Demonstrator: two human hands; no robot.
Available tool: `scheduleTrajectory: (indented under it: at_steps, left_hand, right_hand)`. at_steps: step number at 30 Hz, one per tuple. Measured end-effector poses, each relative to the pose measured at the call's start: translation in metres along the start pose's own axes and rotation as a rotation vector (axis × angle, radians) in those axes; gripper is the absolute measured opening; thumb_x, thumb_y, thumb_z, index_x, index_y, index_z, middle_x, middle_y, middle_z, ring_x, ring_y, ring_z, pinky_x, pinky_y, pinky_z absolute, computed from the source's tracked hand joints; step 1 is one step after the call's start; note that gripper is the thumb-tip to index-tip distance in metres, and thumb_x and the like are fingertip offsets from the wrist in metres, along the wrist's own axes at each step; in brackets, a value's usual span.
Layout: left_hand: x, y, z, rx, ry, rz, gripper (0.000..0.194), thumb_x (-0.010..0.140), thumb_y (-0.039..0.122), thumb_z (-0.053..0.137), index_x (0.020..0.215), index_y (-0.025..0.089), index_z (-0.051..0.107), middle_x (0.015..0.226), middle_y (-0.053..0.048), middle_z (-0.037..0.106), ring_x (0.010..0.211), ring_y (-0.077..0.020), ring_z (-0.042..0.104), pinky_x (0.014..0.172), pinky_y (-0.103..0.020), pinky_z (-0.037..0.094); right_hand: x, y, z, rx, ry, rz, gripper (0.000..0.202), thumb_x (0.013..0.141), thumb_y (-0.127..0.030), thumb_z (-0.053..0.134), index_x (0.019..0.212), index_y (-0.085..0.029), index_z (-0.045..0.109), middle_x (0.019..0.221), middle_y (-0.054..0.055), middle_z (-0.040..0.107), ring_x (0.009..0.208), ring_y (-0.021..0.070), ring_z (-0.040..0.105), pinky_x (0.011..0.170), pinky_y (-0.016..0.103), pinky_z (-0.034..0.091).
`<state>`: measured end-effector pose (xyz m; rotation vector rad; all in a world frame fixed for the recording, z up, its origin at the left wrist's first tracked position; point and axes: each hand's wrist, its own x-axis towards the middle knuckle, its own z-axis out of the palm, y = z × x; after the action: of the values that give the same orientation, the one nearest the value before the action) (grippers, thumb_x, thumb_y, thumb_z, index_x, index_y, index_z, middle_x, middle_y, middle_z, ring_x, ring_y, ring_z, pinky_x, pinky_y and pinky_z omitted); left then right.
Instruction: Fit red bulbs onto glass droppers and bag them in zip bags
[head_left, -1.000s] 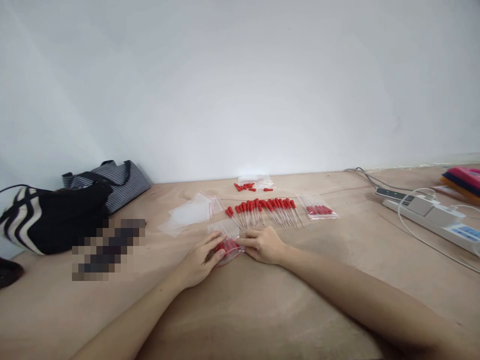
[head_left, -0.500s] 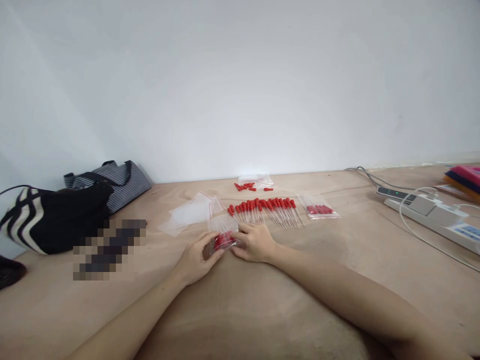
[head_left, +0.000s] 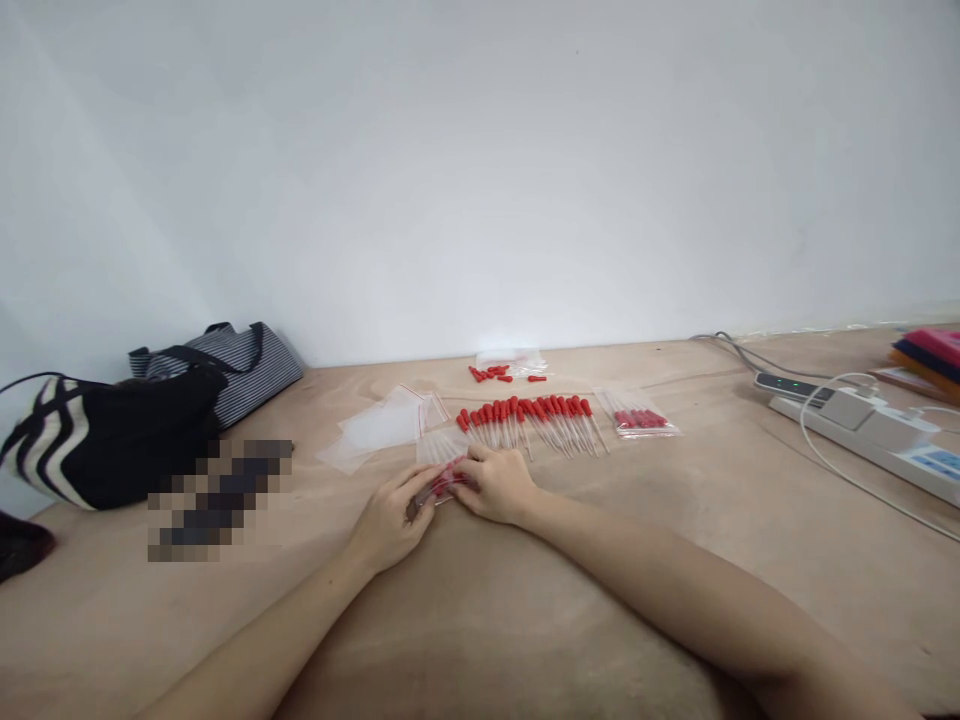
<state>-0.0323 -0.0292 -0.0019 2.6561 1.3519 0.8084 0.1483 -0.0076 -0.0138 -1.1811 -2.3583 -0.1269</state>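
Note:
A clear plastic bag (head_left: 448, 481) with red-topped droppers inside lies low on the table between my hands. My left hand (head_left: 397, 515) pinches its left edge between thumb and fingers. On the bag's right side, my right hand (head_left: 499, 485) has its fingers closed on the plastic. Just behind my hands, several red-topped droppers (head_left: 555, 415) are spread in a row. To their right rests a filled bag (head_left: 641, 420) with red tops showing. Flat clear bags (head_left: 382, 428) overlap at the left of the row.
Loose red caps (head_left: 491, 373) and a clear bag (head_left: 517, 357) lie near the wall. Dark bags (head_left: 150, 430) stand at the left. A power strip (head_left: 885, 440) with cables and colourful folded cloths (head_left: 930, 355) are at the right.
My right hand has shifted slightly left, closer to my left hand. The bag between them now looks more covered by my fingers and less of its red content shows.

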Motion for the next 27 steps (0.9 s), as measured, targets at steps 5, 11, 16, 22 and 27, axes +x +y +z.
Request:
scheduleTrajectory:
  at_steps: [5,11,16,22,27]
  left_hand:
    - [0.000,0.000,-0.002,0.034,-0.060,0.016,0.031,0.083,0.028,0.040,0.110,0.022,0.055,0.117,-0.005,0.053,0.103,-0.0196,0.053,0.087,-0.032,0.045]
    - [-0.008,-0.014,-0.008,0.086,-0.025,0.167,0.042,0.079,0.034,0.052,0.119,0.023,0.047,0.115,-0.007,0.055,0.105,-0.0213,0.052,0.089,-0.034,0.044]
    - [-0.012,-0.029,-0.012,0.258,0.081,0.455,0.026,0.083,0.022,0.048,0.107,0.023,0.057,0.093,-0.004,0.066,0.082,-0.0157,0.063,0.072,-0.026,0.052]
    - [-0.004,-0.026,-0.016,0.432,0.171,0.715,0.027,0.085,0.008,0.038,0.102,0.015,0.058,0.084,-0.005,0.068,0.070,-0.0128,0.064,0.060,-0.022,0.052]
    - [-0.001,-0.027,-0.016,0.461,0.259,0.750,0.021,0.082,0.007,0.042,0.089,0.015,0.061,0.072,-0.003,0.069,0.060,-0.0127,0.063,0.052,-0.022,0.051]
  right_hand:
    - [-0.004,0.016,-0.005,0.090,-0.029,-0.031,0.027,0.078,-0.040,0.047,0.096,-0.025,0.061,0.084,0.001,0.059,0.067,0.0114,0.055,0.051,0.021,0.029]
    - [-0.019,0.045,-0.013,0.078,0.030,-0.265,0.028,0.080,-0.038,0.046,0.099,-0.024,0.060,0.087,0.002,0.060,0.068,0.0104,0.053,0.053,0.022,0.029]
    - [-0.018,0.049,-0.007,-0.065,0.155,-0.403,0.027,0.086,-0.030,0.037,0.086,-0.020,0.062,0.075,0.003,0.060,0.064,0.0095,0.050,0.052,0.024,0.026]
    - [-0.009,0.047,0.003,-0.216,0.272,-0.604,0.025,0.086,-0.021,0.040,0.070,-0.016,0.059,0.063,0.000,0.057,0.053,0.0076,0.044,0.047,0.026,0.019]
    - [-0.010,0.051,0.001,-0.248,0.287,-0.658,0.024,0.086,-0.017,0.040,0.070,-0.015,0.057,0.065,0.000,0.057,0.054,0.0077,0.043,0.048,0.027,0.020]
